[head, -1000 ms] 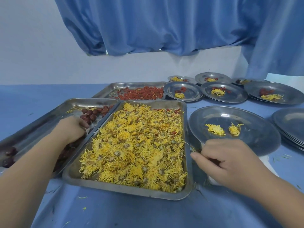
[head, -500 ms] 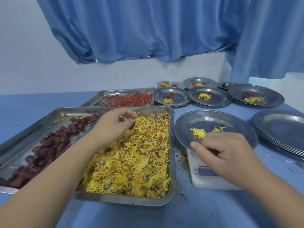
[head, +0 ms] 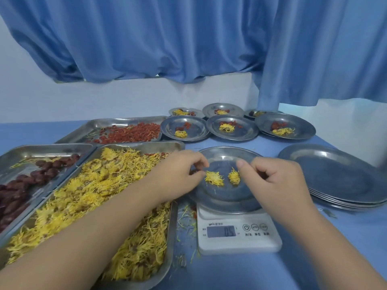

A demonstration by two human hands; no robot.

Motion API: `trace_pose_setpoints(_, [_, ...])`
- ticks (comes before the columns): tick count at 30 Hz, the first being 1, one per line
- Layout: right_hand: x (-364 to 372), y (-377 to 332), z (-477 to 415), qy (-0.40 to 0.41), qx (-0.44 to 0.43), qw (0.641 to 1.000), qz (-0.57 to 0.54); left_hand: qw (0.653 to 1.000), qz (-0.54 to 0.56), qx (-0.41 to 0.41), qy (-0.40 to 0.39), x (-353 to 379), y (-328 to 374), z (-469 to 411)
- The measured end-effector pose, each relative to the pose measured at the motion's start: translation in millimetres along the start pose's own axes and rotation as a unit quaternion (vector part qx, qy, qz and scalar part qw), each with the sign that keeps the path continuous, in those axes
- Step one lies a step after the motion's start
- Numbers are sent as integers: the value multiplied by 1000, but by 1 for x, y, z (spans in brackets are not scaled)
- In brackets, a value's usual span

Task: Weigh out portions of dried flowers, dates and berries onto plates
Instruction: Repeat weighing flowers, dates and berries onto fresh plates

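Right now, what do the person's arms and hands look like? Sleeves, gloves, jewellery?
The left forearm and right forearm are bare to the frame's edge; no sleeves show. The left hand and right hand wear no gloves, and no rings, watch or bracelets show. The right thumbnail looks short and plain.

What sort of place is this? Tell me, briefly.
Likely a small food-portioning workroom: a digital scale under a plate, a tray of dried flowers, and filled plates lined up behind.
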State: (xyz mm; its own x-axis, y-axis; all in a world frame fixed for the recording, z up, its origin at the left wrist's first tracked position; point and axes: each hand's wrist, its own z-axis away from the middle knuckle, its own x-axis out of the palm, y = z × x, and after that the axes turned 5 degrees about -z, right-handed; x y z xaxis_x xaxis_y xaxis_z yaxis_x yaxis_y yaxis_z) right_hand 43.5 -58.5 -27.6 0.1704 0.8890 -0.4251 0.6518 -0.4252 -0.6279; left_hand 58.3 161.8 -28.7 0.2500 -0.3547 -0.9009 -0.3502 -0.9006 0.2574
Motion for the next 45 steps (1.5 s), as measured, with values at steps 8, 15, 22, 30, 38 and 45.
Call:
trace_pose_setpoints(8, [4,-17,-23,-285,-25,954,89,991,-78,-88,60,-23,-44,-4])
trace_pose_setpoints(15, [18,-16,-91,-339,-38,933,113,961,-95,-245,86,-61,-146,-37])
trace_pose_setpoints(22, [26,21,-109,-327,-18,932,155,928,-156,-339,24,-58,-219,-77])
trace_pose_setpoints(30, [23,37,-114,-301,-36,939,165,922,-166,-348,-43,-30,-260,-115])
trace_pose_setpoints(38, [26,35,-118,-282,-47,945,157,927,-90,-345,-120,-7,-258,-133])
trace_pose_setpoints(45, [27,36,-119,-288,-52,940,178,883,-131,-379,-242,-19,-253,-140])
